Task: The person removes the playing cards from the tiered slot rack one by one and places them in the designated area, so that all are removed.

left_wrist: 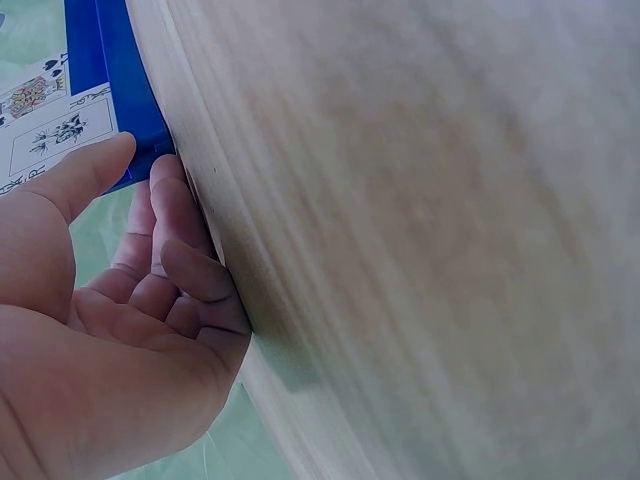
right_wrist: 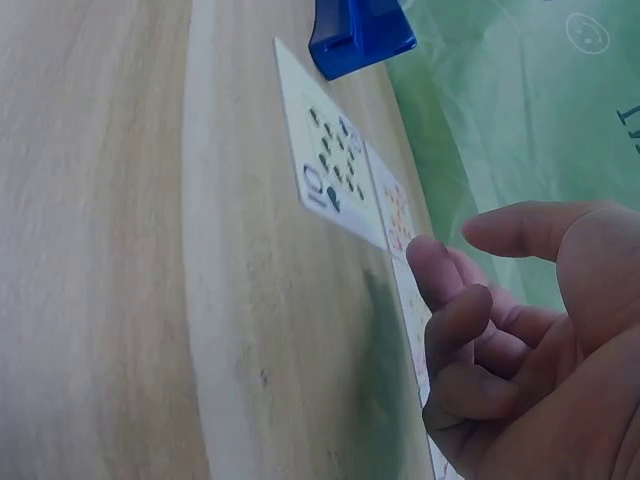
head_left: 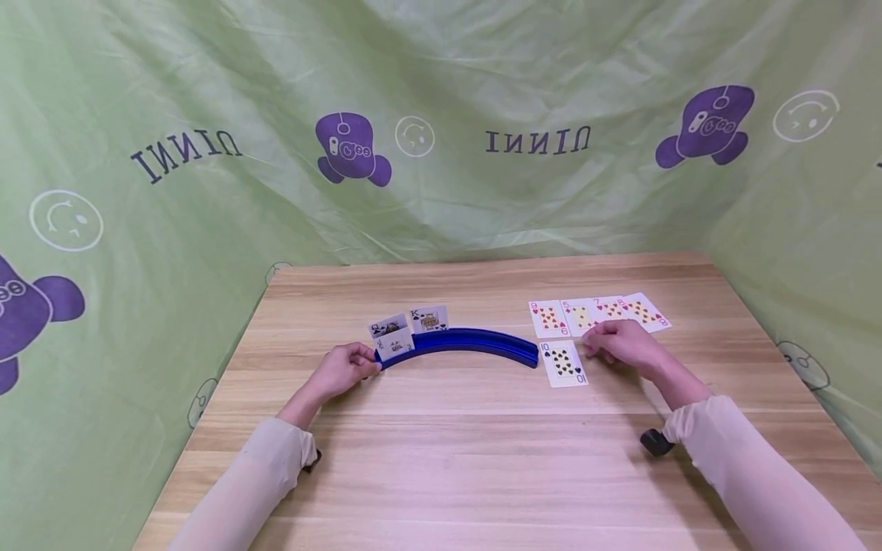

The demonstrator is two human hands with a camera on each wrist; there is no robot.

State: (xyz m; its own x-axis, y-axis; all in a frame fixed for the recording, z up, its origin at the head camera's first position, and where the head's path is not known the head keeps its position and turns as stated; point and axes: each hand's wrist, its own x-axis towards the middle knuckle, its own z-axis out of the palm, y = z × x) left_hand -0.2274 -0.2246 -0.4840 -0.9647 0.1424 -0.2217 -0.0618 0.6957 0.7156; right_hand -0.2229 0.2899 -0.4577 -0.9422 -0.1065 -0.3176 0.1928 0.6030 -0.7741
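Wooden table | blue rack | long axis left-right | bulge facing backdrop

Curved holder looks like blue moulded plastic, hard and smooth, glossy enough to throw highlights along its ridges; playing cards read as thin, smooth coated paper, closer to satin than full gloss. Surface is wood or wood-look board, pale banded grain, smooth, low sheen with a soft bright patch mid-area. Backdrop looks like thin green cloth, creased, slightly silky shine, with flat purple prints on it; sleeves are matt pale cloth, wrinkled at the cuffs, and the black wrist unit looks like dark plastic.
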